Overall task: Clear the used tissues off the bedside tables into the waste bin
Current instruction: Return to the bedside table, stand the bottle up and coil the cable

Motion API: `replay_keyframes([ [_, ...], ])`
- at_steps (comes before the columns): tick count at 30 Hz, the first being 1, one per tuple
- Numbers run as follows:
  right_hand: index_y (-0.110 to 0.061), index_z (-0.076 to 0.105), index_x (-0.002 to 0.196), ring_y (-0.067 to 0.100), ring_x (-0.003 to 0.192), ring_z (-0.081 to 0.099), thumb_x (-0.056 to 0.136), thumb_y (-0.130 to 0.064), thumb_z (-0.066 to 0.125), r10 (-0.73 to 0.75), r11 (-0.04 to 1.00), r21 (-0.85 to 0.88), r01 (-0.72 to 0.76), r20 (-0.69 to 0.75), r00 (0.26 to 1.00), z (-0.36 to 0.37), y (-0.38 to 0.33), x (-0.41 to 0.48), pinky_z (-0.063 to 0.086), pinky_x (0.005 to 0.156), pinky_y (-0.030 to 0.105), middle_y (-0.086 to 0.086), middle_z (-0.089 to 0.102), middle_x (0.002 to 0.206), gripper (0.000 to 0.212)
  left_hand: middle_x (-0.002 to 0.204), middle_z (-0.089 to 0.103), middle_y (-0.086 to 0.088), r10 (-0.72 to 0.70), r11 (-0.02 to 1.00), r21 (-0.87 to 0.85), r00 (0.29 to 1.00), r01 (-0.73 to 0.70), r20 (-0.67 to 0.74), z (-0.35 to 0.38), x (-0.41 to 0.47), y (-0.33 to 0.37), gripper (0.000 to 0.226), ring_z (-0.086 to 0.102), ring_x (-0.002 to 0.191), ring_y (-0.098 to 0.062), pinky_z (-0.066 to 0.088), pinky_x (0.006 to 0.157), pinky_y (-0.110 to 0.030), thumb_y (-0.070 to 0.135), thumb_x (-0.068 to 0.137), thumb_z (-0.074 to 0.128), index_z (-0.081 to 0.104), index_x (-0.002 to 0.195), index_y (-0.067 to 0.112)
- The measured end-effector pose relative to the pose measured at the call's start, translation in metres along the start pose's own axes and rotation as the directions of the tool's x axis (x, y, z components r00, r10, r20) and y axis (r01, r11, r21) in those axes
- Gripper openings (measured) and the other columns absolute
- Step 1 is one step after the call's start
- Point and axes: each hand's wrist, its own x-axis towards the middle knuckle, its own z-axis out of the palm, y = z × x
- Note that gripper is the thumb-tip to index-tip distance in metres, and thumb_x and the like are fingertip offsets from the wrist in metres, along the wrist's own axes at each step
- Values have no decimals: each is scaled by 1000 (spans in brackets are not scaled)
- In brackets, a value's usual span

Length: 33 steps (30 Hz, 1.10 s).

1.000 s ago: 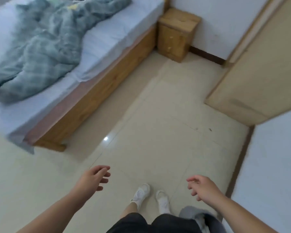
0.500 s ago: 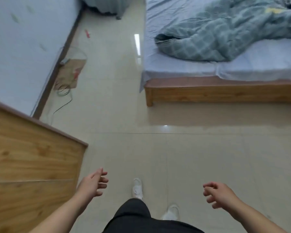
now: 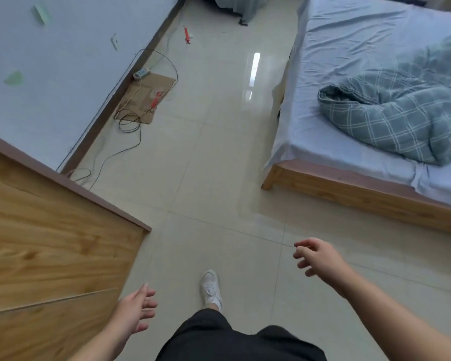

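Right, mid-stride beside the bed, left hand and right hand hang empty, fingers loosely relaxed, free for balance, I'd say. No tissues, tabletop or bin in sight.

Open tiled floor runs up the frame's middle, a clear lane. Wooden panel blocks lower left. Bed closes the right side. Cables and cardboard litter the wall edge, upper left.
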Motion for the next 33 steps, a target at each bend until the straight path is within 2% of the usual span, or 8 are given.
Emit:
replay_keyframes([
  [4, -23, 67, 106, 25, 85, 72, 102, -17, 57, 67, 995, -77, -68, -12, 998, -1, -23, 17, 56, 61, 31, 4, 75, 98, 12, 86, 67, -9, 133, 988, 68, 988, -139, 74, -1, 23, 117, 32, 58, 67, -21, 40, 60, -28, 32, 112, 47, 69, 113, 8],
  [7, -17, 67, 107, 25, 76, 68, 101, -13, 56, 189, 975, -113, -189, -11, 982, -1, -14, 38, 52, 58, 32, 9, 74, 96, 13, 86, 67, -7, 253, 960, 89, 960, -264, 120, 8, 37, 209, 28, 58, 67, -18, 40, 60, -26, 29, 113, 47, 68, 114, 10],
  [11, -12, 70, 102, 23, 62, 63, 96, -12, 59, 327, 934, -149, -324, -8, 945, -9, -8, 80, 45, 51, 28, 13, 75, 88, 12, 94, 71, -7, 378, 917, 73, 912, -393, 160, 24, 54, 318, 29, 64, 76, -20, 46, 62, -29, 31, 112, 48, 70, 114, 13],
  [15, -17, 71, 96, 21, 61, 68, 94, -19, 60, 353, 916, -212, -341, 17, 936, -26, -42, 155, 48, 49, 25, 8, 77, 82, 12, 96, 72, -6, 425, 895, 80, 894, -438, 144, 38, 77, 410, 29, 65, 82, -22, 49, 66, -32, 32, 112, 47, 71, 113, 15],
  [20, -13, 69, 101, 21, 60, 60, 98, -13, 55, 265, 942, -235, -238, 90, 960, -58, -159, 260, 43, 46, 26, 10, 73, 86, 14, 104, 75, -9, 364, 917, 148, 928, -371, 74, 33, 103, 476, 26, 69, 87, -26, 53, 71, -35, 30, 111, 52, 72, 115, 14],
  [24, -13, 68, 108, 22, 69, 64, 101, -13, 56, 85, 974, -220, -61, 101, 991, -86, -292, 332, 51, 56, 32, 13, 73, 94, 14, 105, 78, -8, 302, 941, 148, 952, -305, 42, 20, 127, 514, 22, 75, 93, -26, 58, 72, -37, 36, 107, 60, 73, 113, 20],
  [27, -9, 69, 111, 25, 72, 65, 100, -9, 57, -18, 990, -139, 29, 78, 997, -100, -386, 377, 51, 59, 35, 20, 74, 101, 17, 101, 79, -6, 246, 961, 124, 969, -247, 23, 12, 156, 546, 22, 76, 89, -25, 57, 67, -35, 39, 104, 64, 75, 110, 21],
  [33, -10, 69, 112, 21, 76, 69, 102, -12, 55, -106, 992, -74, 106, 0, 994, -106, -517, 471, 54, 62, 33, 11, 74, 99, 17, 96, 80, -8, 209, 970, 126, 978, -210, 24, 10, 241, 645, 21, 71, 78, -24, 51, 63, -32, 33, 102, 68, 76, 109, 15],
])
